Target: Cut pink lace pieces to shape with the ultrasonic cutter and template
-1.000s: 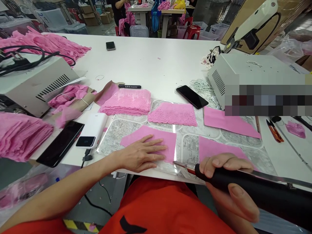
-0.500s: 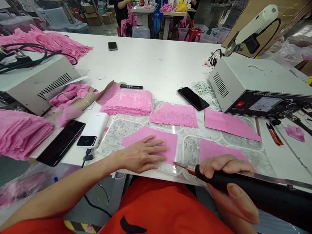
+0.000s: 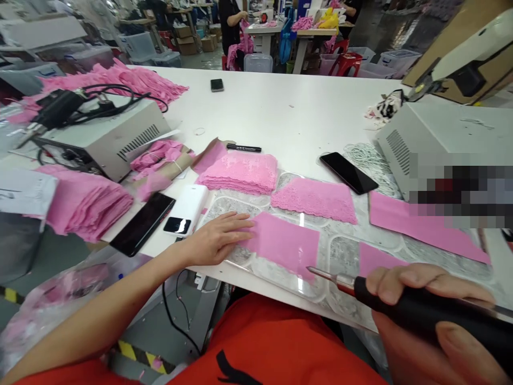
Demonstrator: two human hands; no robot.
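Observation:
My left hand (image 3: 218,238) lies with its fingers stretched out on the left end of a flat pink fabric piece (image 3: 286,243), on a clear-and-grey patterned mat (image 3: 272,271). My right hand (image 3: 428,299) is wrapped round the thick black handle of a pointed metal-tipped tool (image 3: 401,299). The tool's tip is at the lower right corner of that piece; whether it touches is unclear. Behind it lies a lace-edged pink piece (image 3: 315,199), with a stack of pink lace pieces (image 3: 240,171) to its left. Another pink piece (image 3: 379,258) is partly hidden behind my right hand.
A grey machine box (image 3: 444,133) stands at the right, another (image 3: 108,133) at the left. Phones (image 3: 348,172) (image 3: 143,223), a white power bank (image 3: 186,208), a marker (image 3: 243,147) and folded pink fabric (image 3: 86,206) lie on the white table (image 3: 272,120). People work farther back.
The view has turned left, so things sit farther right. My left hand has slid to the left end of the pink piece. The tool's tip remains near the lower right corner.

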